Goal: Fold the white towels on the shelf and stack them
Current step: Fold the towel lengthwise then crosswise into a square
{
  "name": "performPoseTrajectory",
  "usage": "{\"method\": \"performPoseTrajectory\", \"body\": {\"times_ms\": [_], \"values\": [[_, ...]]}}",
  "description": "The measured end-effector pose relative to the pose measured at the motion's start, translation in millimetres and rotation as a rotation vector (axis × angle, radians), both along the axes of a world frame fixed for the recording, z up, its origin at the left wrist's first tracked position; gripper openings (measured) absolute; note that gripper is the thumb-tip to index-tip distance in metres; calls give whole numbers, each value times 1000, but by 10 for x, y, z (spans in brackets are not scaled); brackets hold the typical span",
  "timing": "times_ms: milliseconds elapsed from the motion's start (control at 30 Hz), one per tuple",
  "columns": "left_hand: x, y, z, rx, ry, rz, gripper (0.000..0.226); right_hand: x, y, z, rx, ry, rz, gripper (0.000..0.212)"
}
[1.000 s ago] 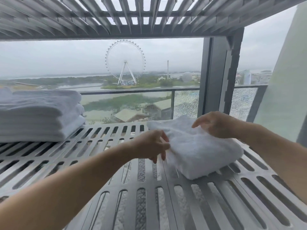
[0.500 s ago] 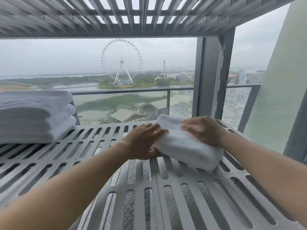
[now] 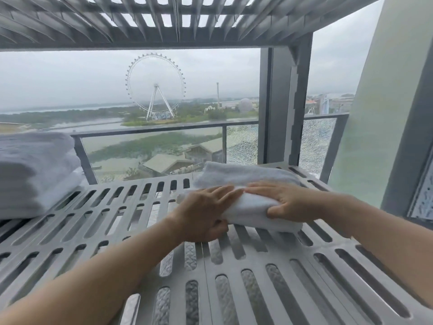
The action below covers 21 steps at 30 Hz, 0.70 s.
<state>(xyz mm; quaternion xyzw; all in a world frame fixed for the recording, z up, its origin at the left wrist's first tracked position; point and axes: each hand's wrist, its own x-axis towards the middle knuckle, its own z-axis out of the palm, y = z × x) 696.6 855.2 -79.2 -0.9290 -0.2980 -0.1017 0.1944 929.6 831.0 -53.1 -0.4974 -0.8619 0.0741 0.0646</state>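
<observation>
A folded white towel (image 3: 248, 177) lies on the grey slatted shelf (image 3: 234, 289), right of centre. My left hand (image 3: 206, 212) grips its near left end, fingers flat on top and thumb curled under the front edge. On the towel's right part rests my right hand (image 3: 283, 200), fingers on top and thumb pressed against the front side. A stack of folded white towels (image 3: 35, 174) sits at the shelf's far left, apart from both hands.
Another slatted shelf (image 3: 164, 19) runs close overhead. A grey upright post (image 3: 281, 109) stands behind the towel, and a pale wall (image 3: 375, 113) rises on the right. Bare slats lie between the stack and the towel. A glass railing (image 3: 152, 132) is behind.
The towel went from loosely bunched to a compact fold. Both hands came down from its upper edges and now clasp it from top and front.
</observation>
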Motion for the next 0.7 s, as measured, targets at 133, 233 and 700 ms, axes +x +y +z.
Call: {"method": "performPoseTrajectory", "body": {"times_ms": [133, 233, 700], "values": [[158, -74, 200, -160, -220, 63, 66, 204, 111, 141, -251, 81, 16, 61], [398, 175, 435, -403, -296, 210, 52, 142, 314, 237, -347, 370, -61, 54], [467, 1158, 151, -754, -414, 395, 47, -28, 862, -148, 9, -11, -234, 55]]}}
